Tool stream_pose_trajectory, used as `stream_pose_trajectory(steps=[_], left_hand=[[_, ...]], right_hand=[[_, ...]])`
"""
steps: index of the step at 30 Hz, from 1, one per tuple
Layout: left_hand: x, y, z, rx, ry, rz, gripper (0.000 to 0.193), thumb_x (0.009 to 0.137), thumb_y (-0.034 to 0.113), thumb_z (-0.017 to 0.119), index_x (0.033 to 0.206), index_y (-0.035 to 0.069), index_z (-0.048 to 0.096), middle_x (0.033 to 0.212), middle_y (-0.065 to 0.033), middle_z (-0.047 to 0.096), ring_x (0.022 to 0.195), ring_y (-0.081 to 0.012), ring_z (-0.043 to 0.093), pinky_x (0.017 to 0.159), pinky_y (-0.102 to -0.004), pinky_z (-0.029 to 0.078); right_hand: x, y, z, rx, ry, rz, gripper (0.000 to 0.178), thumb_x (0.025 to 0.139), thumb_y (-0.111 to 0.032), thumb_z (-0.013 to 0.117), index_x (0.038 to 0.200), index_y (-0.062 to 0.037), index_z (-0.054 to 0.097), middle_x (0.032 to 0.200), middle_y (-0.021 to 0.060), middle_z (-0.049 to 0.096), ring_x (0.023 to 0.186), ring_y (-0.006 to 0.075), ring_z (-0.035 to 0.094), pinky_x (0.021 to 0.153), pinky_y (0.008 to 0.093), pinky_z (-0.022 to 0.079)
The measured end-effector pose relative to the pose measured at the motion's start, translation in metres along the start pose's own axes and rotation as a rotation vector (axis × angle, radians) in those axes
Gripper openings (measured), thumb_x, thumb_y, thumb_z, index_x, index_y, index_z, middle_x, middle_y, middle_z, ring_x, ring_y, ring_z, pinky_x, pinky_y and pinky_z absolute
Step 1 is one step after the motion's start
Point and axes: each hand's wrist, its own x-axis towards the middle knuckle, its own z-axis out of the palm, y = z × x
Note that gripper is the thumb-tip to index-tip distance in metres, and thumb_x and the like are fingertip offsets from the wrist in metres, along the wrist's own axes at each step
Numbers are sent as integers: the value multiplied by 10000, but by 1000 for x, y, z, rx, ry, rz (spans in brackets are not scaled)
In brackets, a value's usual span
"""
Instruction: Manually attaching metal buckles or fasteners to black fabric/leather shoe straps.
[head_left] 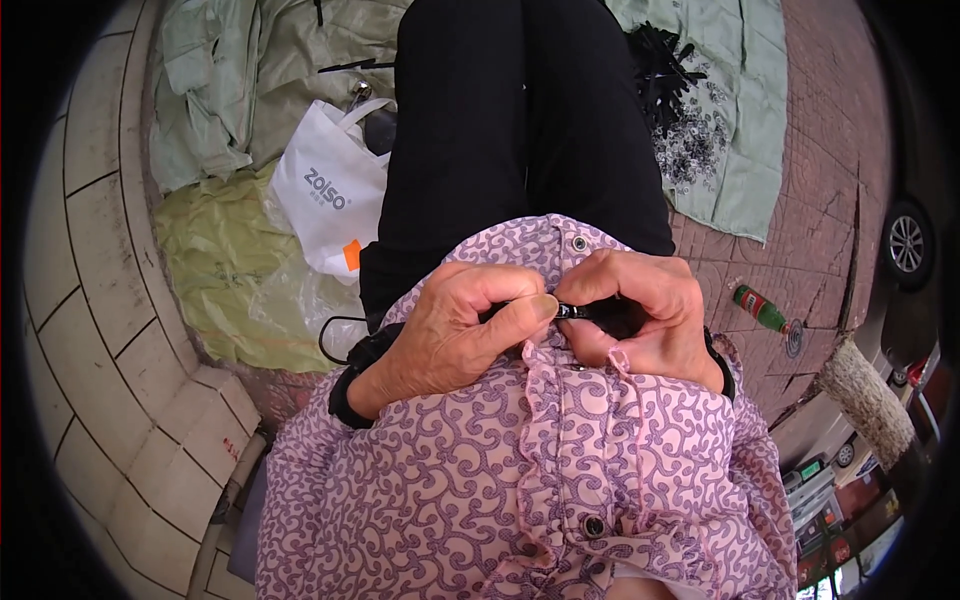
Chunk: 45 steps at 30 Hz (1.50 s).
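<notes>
Close in front of my patterned blouse [440, 470], my left hand [450, 325] and my right hand [645, 305] meet at a small black piece with a shiny part [568, 311]. My left thumb and forefinger pinch one end of it. The fingers of my right hand curl round the other end, and part of it is hidden in that hand. Its exact kind is too small to make out. A thin black cord loop [335, 340] sticks out to the left of my left wrist.
On a pale green sheet [752, 130] at the far right lie a heap of black strips [660, 75] and many small shiny pieces [690, 150]. A white bag [325, 180] rests left of my legs on yellowish sheeting [220, 260]. A green bottle [760, 308] lies on the paving to the right.
</notes>
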Motion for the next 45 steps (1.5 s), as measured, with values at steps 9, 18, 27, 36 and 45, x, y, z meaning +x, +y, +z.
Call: stream_pose_trajectory(steps=[9,18,27,36,45], left_hand=[[12,5,-5,3,-5,-38,338,983,210,541,714,13,596,648,-27,605,604,-83,552,572,-244,422],[35,22,-6,-267,68,19,332,984,222,565,1236,6,575,1089,-91,638,961,-143,627,808,-256,494],[71,32,-4,-40,93,433,116,908,50,668,965,-51,680,939,-61,609,773,-117,665,680,-236,559],[76,37,10,56,337,361,157,892,73,700,796,-47,669,775,-22,611,668,-67,627,555,-201,470],[77,47,10,95,266,284,215,946,116,638,791,-30,666,739,-36,614,629,-84,601,601,-219,504]], right_hand=[[10,7,-8,40,36,-41,213,725,9,798,900,40,680,839,111,704,767,187,689,699,278,525],[23,16,-23,737,161,119,222,883,-99,710,1082,-1,693,1257,102,528,1124,182,540,942,350,456],[26,11,-30,1014,22,332,273,993,-241,589,1070,12,657,845,80,653,689,158,614,661,292,498],[20,3,-25,641,290,31,284,867,54,682,1132,35,585,979,124,660,842,166,672,742,281,555],[22,2,-25,351,416,-122,196,818,134,686,997,64,647,1002,110,641,884,128,654,799,251,547]])
